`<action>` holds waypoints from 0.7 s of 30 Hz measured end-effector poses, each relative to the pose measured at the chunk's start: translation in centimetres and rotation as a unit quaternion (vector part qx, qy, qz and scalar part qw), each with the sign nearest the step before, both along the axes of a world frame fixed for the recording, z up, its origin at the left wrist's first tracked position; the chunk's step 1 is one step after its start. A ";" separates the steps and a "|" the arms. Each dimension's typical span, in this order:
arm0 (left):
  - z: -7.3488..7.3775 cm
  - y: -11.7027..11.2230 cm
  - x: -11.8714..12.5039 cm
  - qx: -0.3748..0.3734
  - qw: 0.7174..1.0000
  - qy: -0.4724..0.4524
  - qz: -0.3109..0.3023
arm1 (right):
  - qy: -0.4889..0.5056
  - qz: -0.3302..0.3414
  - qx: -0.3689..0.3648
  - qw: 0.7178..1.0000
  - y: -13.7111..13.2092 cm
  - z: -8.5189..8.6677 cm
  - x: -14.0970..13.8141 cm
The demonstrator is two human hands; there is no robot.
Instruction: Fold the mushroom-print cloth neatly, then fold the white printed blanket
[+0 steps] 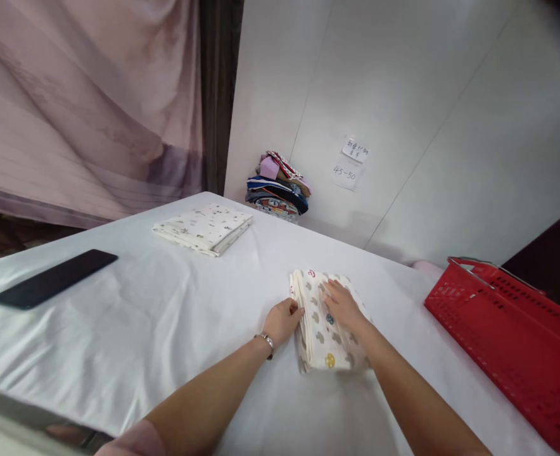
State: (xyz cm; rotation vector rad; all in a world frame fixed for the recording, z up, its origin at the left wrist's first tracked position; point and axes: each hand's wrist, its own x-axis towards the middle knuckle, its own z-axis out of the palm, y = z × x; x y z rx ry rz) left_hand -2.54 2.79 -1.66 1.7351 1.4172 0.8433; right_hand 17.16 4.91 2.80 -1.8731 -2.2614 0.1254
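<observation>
Head view: you have both hands at a folded patterned cloth (314, 345), which lies on a white-covered surface (232, 329) in front of you, left of the red basket. The cloth is off-white with grey-brown motifs, one yellow one near its close edge and one red one near its far edge; several layers show along its left side.

Your left hand (281, 322) is at that layered left side, fingers curled and fingertips touching the edge; you wear a wristband (267, 342) on this wrist. Whether thumb and finger pinch any fabric, I cannot tell.

Your right hand (344, 305) rests palm down on top of the cloth, fingers extended and a little spread, gripping nothing.

Farther off and to the left lies a second folded cloth (204, 223), off-white with small dark prints. A dark flat device (54, 278) lies near the left edge of the surface. The red basket (512, 335), with perforated sides, stands at far right. Beyond the far edge, against the pale wall (403, 82), is a stack of folded fabrics (277, 187); two paper notes (351, 164) are fixed beside it.
</observation>
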 end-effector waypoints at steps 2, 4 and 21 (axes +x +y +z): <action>-0.1 0.0 -0.1 0.006 1.000 -0.001 -0.012 | -0.015 0.011 0.021 1.000 2.8 0.7 -1.1; -0.1 -0.2 -0.2 0.013 1.000 -0.003 -0.019 | -0.024 0.008 0.031 0.999 5.3 1.2 -1.9; -0.4 -0.5 -0.2 -0.003 1.000 -0.005 -0.028 | 0.049 0.005 0.129 0.990 7.7 -2.1 -2.2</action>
